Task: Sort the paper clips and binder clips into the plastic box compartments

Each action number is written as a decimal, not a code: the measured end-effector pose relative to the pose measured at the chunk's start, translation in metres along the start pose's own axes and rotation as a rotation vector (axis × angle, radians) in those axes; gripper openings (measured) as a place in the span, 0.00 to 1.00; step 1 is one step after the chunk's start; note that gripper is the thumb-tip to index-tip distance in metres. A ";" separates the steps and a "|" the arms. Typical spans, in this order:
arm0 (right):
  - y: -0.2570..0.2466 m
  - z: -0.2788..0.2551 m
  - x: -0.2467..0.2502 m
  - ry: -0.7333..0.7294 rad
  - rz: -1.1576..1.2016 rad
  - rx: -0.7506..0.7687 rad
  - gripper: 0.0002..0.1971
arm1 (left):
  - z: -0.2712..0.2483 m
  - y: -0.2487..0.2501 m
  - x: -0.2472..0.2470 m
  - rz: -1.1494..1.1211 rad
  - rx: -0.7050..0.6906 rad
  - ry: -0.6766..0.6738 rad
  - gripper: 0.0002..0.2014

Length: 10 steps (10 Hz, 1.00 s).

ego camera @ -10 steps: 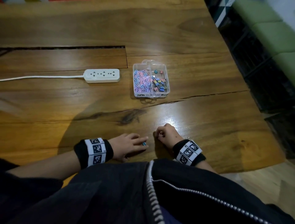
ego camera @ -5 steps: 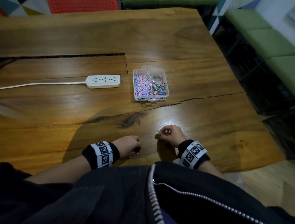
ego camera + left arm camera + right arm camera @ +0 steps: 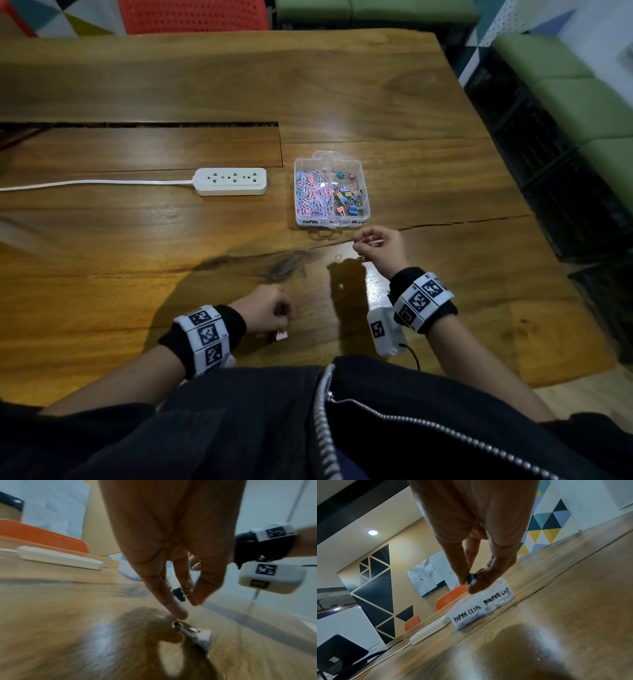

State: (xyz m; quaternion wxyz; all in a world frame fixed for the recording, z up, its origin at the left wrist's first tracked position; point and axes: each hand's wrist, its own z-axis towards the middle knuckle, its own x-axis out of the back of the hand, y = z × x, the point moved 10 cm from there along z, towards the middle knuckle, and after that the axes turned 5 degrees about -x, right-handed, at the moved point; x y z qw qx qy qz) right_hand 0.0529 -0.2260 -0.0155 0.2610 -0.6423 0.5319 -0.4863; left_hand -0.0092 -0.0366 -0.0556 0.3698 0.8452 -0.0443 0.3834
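My right hand point(image 3: 382, 248) is raised just short of the plastic box point(image 3: 365, 192), thumb and forefinger pinching a small teal binder clip point(image 3: 472, 577). The box is open; its near wall is hand-lettered "PAPER CLIPS" on my left half and "BINDER CL.." on my right. Pastel paper clips point(image 3: 311, 193) fill the left compartment and mixed-colour binder clips point(image 3: 349, 202) the right one.

My left hand point(image 3: 265, 313) is low, close to my body, fingers narrowed and pointing down at a pale pink binder clip point(image 3: 281, 335) lying on the table point(image 3: 102, 260). One fingertip point(image 3: 180, 613) is at its wire handle; I cannot tell whether it has a grip.

Step in hand, as I judge it: carrying the teal clip to the box. Next move calls for a short reach forward over the right-hand compartment and a release clear of the divider. The pink clip would follow.

Surface: glossy wooden slab with a long crack between my hands and the box. A white power strip point(image 3: 230, 181) lies beyond my left hand. Room: orange chairs, green seating, a geometric patterned wall.
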 end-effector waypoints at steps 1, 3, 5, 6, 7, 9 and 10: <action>0.010 -0.007 -0.005 -0.035 -0.021 -0.024 0.13 | -0.009 0.004 -0.028 0.157 -0.018 -0.166 0.14; 0.013 -0.002 -0.006 -0.117 -0.023 -0.101 0.11 | -0.006 0.015 -0.036 0.325 -0.074 -0.160 0.11; -0.044 0.036 0.019 0.033 0.083 -0.032 0.06 | 0.011 0.018 -0.004 0.178 0.049 -0.079 0.07; -0.052 0.046 0.022 0.051 0.119 -0.006 0.13 | 0.026 0.027 0.029 0.029 0.066 0.053 0.10; -0.033 0.035 0.022 0.085 0.117 0.016 0.12 | 0.045 0.042 0.062 -0.098 0.060 0.212 0.11; 0.043 -0.021 -0.003 -0.035 0.011 -0.069 0.11 | 0.097 0.068 0.129 -0.324 0.068 0.535 0.12; 0.064 -0.044 -0.004 -0.032 -0.055 -0.092 0.12 | 0.118 0.061 0.133 -0.460 0.109 0.516 0.17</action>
